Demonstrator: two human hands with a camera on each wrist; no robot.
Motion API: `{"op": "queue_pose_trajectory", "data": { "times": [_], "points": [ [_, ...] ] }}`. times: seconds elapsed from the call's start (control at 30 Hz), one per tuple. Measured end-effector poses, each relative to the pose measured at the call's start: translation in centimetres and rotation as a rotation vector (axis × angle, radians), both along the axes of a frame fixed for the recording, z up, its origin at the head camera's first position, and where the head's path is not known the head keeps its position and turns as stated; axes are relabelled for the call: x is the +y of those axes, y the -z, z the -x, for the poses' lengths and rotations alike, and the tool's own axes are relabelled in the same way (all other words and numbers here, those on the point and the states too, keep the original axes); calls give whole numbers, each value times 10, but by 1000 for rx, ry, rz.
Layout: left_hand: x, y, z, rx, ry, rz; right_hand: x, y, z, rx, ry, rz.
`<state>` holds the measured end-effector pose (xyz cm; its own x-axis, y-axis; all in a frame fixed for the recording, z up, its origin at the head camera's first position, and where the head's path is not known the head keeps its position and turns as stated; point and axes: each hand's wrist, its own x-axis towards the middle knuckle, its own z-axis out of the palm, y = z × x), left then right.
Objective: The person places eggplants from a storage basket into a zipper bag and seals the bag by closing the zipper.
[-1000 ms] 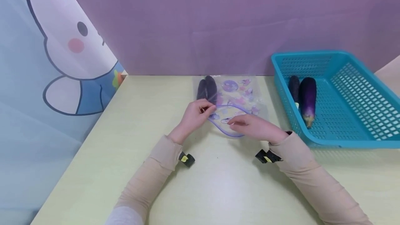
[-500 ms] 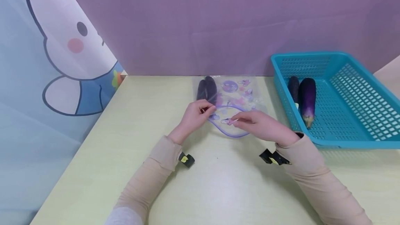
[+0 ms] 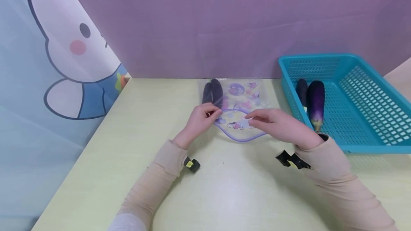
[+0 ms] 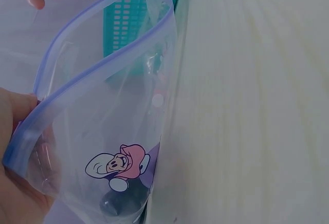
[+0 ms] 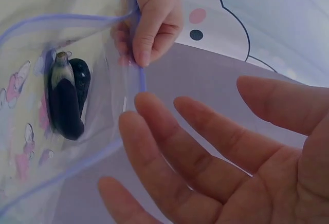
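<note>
A clear zip bag (image 3: 239, 135) with purple edging and cartoon prints lies on the table, its mouth gaping toward me. My left hand (image 3: 200, 117) pinches the left corner of that mouth between thumb and fingers. Inside the bag, at its left side, two dark eggplants (image 5: 66, 108) lie side by side. My right hand (image 3: 277, 126) hovers over the right part of the bag's mouth. In the right wrist view its fingers (image 5: 169, 162) are spread and relaxed, with nothing in them.
At the right stands a teal plastic basket (image 3: 353, 148) with a purple eggplant (image 3: 316, 99) and a second, darker eggplant (image 3: 302, 92) along its left wall. A purple cloth (image 3: 205, 27) hangs behind the table (image 3: 205, 195).
My right hand has moved to the right, away from the middle of the bag's mouth. The left hand has stayed at the bag's left corner.
</note>
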<state>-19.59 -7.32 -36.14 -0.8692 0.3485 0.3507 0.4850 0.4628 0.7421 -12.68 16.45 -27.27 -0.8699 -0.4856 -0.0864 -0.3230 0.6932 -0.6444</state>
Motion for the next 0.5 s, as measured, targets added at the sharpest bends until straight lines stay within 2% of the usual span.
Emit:
{"op": "queue_pose_trajectory", "data": {
  "times": [0.23, 0.5],
  "points": [
    [0, -2, -1, -8, -4, 1, 10, -13, 0, 30, 45, -44],
    [0, -1, -1, -16, -1, -5, 19, -20, 4, 15, 61, -82]
  ]
}}
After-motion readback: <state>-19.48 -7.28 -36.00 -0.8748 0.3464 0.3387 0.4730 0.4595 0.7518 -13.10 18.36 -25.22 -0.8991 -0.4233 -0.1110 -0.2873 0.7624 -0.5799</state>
